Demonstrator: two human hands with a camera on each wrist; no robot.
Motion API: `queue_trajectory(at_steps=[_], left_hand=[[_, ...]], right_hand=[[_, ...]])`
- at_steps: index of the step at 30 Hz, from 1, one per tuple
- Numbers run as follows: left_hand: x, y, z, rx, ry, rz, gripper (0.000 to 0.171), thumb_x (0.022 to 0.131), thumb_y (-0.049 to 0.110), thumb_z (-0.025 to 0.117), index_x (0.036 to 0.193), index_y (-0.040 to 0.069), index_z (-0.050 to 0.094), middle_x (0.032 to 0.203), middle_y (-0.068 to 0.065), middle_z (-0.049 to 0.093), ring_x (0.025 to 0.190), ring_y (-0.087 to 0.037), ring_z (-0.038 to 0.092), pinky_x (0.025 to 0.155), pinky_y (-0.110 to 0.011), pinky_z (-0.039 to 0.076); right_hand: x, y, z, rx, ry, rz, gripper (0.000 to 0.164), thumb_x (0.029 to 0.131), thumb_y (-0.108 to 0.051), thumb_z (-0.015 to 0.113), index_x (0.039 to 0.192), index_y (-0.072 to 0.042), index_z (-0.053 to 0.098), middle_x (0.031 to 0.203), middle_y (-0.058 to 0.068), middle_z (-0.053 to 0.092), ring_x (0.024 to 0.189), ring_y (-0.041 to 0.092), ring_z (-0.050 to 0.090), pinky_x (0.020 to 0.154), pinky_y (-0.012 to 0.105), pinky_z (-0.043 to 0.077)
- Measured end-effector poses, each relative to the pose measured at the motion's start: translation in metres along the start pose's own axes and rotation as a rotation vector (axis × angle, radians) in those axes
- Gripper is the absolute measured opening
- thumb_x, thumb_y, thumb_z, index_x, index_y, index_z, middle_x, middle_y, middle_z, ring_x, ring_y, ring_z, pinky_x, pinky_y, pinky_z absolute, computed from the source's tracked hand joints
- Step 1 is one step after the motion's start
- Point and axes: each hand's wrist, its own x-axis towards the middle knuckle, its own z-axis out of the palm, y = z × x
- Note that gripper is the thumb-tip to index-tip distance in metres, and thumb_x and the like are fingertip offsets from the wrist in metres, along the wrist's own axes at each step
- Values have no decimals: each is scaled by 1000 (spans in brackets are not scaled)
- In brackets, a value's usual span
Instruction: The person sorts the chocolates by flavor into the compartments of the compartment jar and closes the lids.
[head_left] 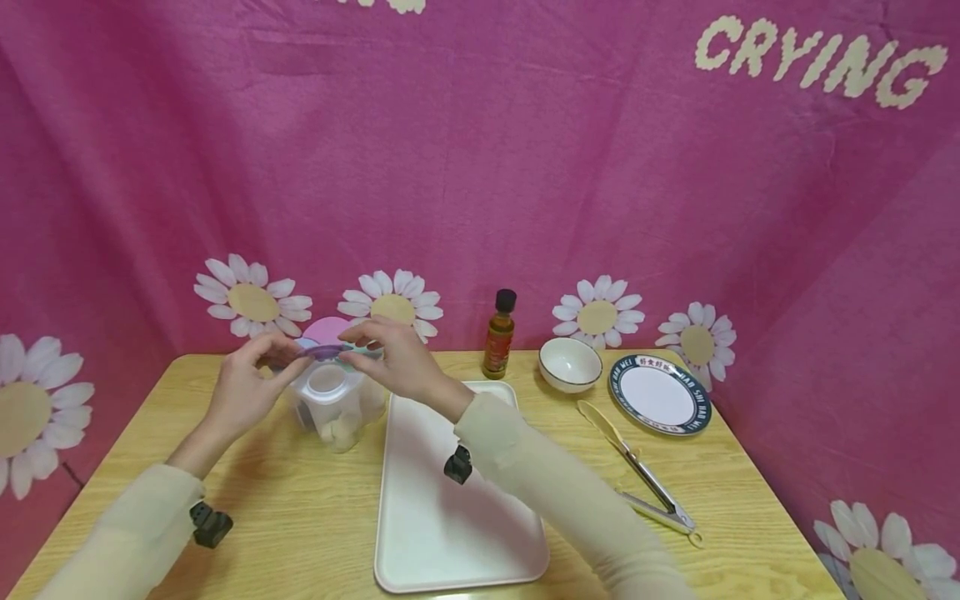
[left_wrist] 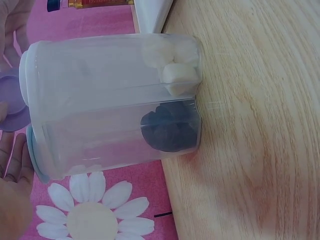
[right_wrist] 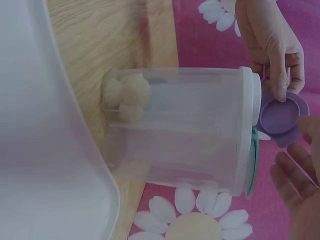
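A small round purple lid (right_wrist: 280, 116) is pinched between my left hand (head_left: 251, 379) and my right hand (head_left: 397, 362), one at each side. In the right wrist view both thumbs lie against the lid. It is tilted just above the white round opening (head_left: 326, 379) of a clear plastic compartment container (left_wrist: 100, 90). Cream-coloured lumps (right_wrist: 131, 95) lie at the bottom of one compartment. Beside them, in another compartment, are dark pieces (left_wrist: 170, 127) whose kind I cannot tell. A teal lid (right_wrist: 253, 162) sits on a neighbouring opening, and a pink lid (head_left: 325, 330) shows behind.
Right of the container lies a white tray (head_left: 450, 517), partly under my right forearm. A sauce bottle (head_left: 499, 337), a white bowl (head_left: 570, 365) and a blue-rimmed plate (head_left: 660, 396) stand along the back. Tongs (head_left: 645, 475) lie at the right, and a pink cloth (head_left: 480, 167) hangs behind.
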Motion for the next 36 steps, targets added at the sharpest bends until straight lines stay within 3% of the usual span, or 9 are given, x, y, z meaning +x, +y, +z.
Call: queue_trajectory(at_steps=[9, 14, 20, 26, 29, 30, 32, 36], left_hand=[[-6, 2, 1, 26, 58, 78, 21, 82, -6, 84, 98, -1, 73, 93, -14, 72, 82, 13, 55, 78, -4, 45], [-14, 5, 1, 28, 87, 125, 26, 76, -8, 88, 97, 0, 77, 92, -12, 71, 84, 10, 56, 80, -1, 41], [-22, 2, 1, -1, 111, 235, 31, 67, -13, 90, 92, 1, 79, 87, -9, 72, 85, 9, 58, 79, -3, 42], [-25, -3, 1, 19, 105, 293, 34, 64, -13, 91, 90, 4, 79, 87, -7, 72, 85, 1, 62, 77, -4, 42], [-26, -5, 2, 8, 104, 314, 34, 62, -12, 91, 90, 3, 79, 86, -7, 72, 87, 3, 63, 79, -4, 44], [-26, -5, 2, 2, 100, 319, 31, 64, -10, 92, 90, 2, 79, 86, -7, 72, 89, 6, 62, 82, -3, 44], [-28, -6, 3, 3, 92, 328, 20, 78, 11, 93, 90, 2, 80, 87, -8, 72, 92, 10, 61, 86, -1, 44], [-30, -6, 3, 19, 81, 334, 56, 93, 57, 71, 91, 2, 81, 88, -7, 71, 96, 11, 59, 93, 2, 41]], right_hand=[[3, -4, 7, -23, -8, 4, 15, 98, -13, 76, 109, -6, 80, 101, 9, 75, 94, 19, 72, 80, 8, 54], [-6, -5, 9, -88, -18, -65, 13, 96, -15, 78, 107, -8, 81, 100, 5, 77, 91, 16, 70, 79, 10, 52], [-13, -6, 14, -163, -21, -155, 10, 95, -17, 79, 103, -11, 82, 100, 2, 77, 94, 15, 69, 81, 13, 51], [-17, -4, 17, -244, -32, -194, 9, 94, -19, 81, 102, -14, 82, 100, 0, 76, 94, 12, 69, 81, 13, 52], [-18, -4, 18, -265, -37, -202, 9, 94, -19, 81, 101, -15, 82, 101, 0, 76, 95, 11, 69, 81, 14, 53], [-19, -4, 19, -270, -39, -206, 9, 93, -19, 82, 101, -15, 82, 101, 0, 76, 95, 11, 69, 80, 14, 54], [-20, -3, 19, -288, -40, -220, 9, 93, -20, 82, 101, -15, 83, 100, -1, 76, 94, 11, 69, 80, 15, 54], [-22, -2, 21, -322, -39, -246, 8, 93, -21, 83, 99, -17, 83, 99, -2, 76, 92, 10, 69, 79, 14, 53]])
